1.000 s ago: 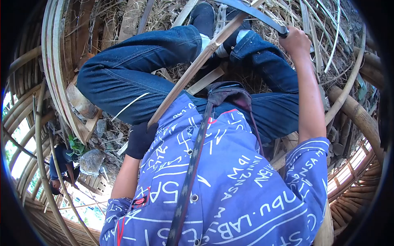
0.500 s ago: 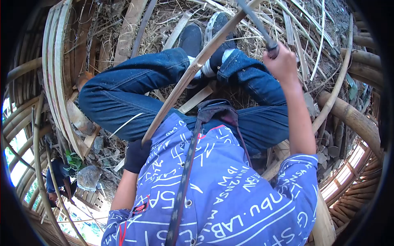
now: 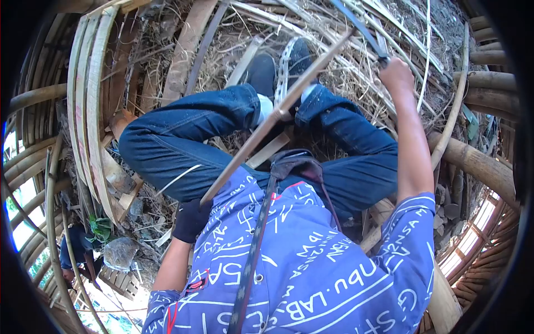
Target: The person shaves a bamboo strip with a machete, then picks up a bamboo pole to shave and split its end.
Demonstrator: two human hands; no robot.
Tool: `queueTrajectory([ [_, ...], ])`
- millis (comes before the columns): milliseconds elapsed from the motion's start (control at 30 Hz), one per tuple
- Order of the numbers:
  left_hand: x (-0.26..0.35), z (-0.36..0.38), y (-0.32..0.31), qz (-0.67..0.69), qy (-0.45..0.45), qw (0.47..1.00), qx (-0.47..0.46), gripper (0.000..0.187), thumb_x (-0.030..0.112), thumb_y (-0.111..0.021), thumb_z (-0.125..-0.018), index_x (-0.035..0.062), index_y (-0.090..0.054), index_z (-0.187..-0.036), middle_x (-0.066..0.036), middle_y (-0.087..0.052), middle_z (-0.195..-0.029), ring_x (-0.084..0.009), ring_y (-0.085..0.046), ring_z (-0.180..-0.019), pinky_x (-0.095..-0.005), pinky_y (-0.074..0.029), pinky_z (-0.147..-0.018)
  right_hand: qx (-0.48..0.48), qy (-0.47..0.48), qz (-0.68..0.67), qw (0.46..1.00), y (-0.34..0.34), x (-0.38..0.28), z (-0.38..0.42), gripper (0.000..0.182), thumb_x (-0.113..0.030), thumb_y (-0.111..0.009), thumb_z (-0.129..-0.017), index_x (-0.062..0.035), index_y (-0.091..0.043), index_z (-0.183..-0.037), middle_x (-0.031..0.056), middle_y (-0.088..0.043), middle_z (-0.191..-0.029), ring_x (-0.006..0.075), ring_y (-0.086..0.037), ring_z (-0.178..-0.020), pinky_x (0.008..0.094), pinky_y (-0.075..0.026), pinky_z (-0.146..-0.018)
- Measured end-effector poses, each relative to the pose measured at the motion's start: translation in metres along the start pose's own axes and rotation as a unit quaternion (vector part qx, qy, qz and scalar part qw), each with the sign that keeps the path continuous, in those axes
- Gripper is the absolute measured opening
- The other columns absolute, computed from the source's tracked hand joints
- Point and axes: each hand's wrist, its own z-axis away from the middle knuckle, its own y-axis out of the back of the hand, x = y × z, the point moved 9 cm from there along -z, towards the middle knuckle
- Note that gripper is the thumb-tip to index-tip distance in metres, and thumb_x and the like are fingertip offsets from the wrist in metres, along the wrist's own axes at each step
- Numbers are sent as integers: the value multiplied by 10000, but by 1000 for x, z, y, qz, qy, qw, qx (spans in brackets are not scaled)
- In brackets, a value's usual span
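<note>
My left hand (image 3: 192, 220), in a dark glove, is closed around the lower end of a long bamboo strip (image 3: 267, 123) near my waist. The strip slants up to the right across my crossed legs, its far end beyond my shoes. My bare right hand (image 3: 397, 78) grips the handle of a long-bladed knife (image 3: 359, 25), fingers wrapped round it. The blade points up and to the left, and its tip runs out of view at the top. Near the strip's far end the blade lies close to it, with a gap between them.
Several split bamboo slats (image 3: 89, 106) stand bundled at the left. Shavings and loose strips (image 3: 328, 50) litter the ground ahead. A thick bamboo pole (image 3: 481, 167) lies at the right. Another person (image 3: 78, 250) is at the lower left, beside a clear plastic bag (image 3: 120, 253).
My right hand has moved up and to the right with the knife, away from the strip. The strip's far end has come lower in view. My left hand keeps its hold.
</note>
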Motion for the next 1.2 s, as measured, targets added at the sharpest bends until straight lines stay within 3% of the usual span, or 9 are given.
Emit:
queueTrajectory([
  [233, -6, -3, -4, -5, -5, 1000, 17, 431, 372, -583, -842, -12, -604, -648, -256, -562, -609, -431, -593, -630, -495, -442, -535, 91, 139, -116, 979, 22, -27, 55, 195, -187, -548, -792, 2, -596, -786, 225, -631, -727, 406, -628, -718, 492, -508, -691],
  [400, -14, -1, -5, -13, -21, 998, 64, 411, 328, -643, -815, 7, -561, -572, -243, -543, -554, -414, -573, -542, -481, -422, -477, -19, 283, -65, 957, 3, -90, 116, 108, -133, -618, -692, -59, -575, -759, 187, -629, -679, 356, -644, -667, 453, -517, -624],
  [467, -12, -2, -2, -20, -32, 997, 73, 416, 333, -639, -820, 11, -551, -572, -238, -548, -560, -412, -571, -537, -480, -419, -473, 27, 298, -56, 953, -10, -78, 94, 108, -124, -628, -673, -71, -565, -743, 164, -631, -667, 338, -649, -646, 441, -521, -604],
  [633, -4, 0, 2, 3, -29, 997, 70, 403, 357, -621, -828, 5, -583, -636, -235, -568, -596, -415, -580, -562, -485, -435, -493, 42, -19, -81, 996, 2, 20, 0, 217, -178, -612, -724, 3, -643, -840, 233, -656, -862, 379, -644, -823, 448, -517, -764],
  [800, -26, -1, -9, 88, -30, 993, 78, 369, 323, -605, -825, -9, -597, -663, -243, -560, -604, -410, -592, -577, -459, -422, -488, 62, -45, -264, 961, -8, 62, -4, 220, -165, -594, -670, 15, -647, -786, 242, -632, -706, 372, -645, -712, 440, -479, -622],
  [867, -21, -7, -5, 95, -14, 993, 67, 387, 337, -593, -828, -13, -599, -664, -242, -558, -601, -409, -590, -576, -460, -417, -489, 83, -47, -317, 944, -28, 71, 18, 208, -191, -613, -659, 10, -598, -711, 160, -595, -590, 277, -601, -531, 403, -460, -541],
  [967, -8, -9, 5, 97, 23, 994, 32, 434, 373, -561, -839, -18, -604, -656, -241, -555, -598, -401, -594, -579, -458, -414, -497, 21, -111, -551, 827, -42, 47, 75, 103, -81, -606, -721, -27, -521, -741, 27, -520, -539, 116, -500, -387, 258, -388, -357],
  [1033, -9, -10, 5, 67, 29, 997, 0, 501, 418, -511, -860, -22, -608, -642, -228, -557, -577, -378, -599, -567, -439, -413, -504, 6, -99, -640, 762, -49, 25, 102, 110, -20, -594, -724, -36, -485, -736, 11, -488, -529, 96, -464, -365, 249, -362, -341],
  [1200, -10, -11, 6, 144, 45, 988, -23, 491, 388, -500, -870, -11, -602, -603, -171, -570, -526, -297, -589, -504, -415, -419, -509, 29, -113, -679, 725, -47, -18, 160, 198, -39, -677, -779, -52, -480, -773, 6, -492, -531, 89, -468, -372, 234, -361, -348],
])
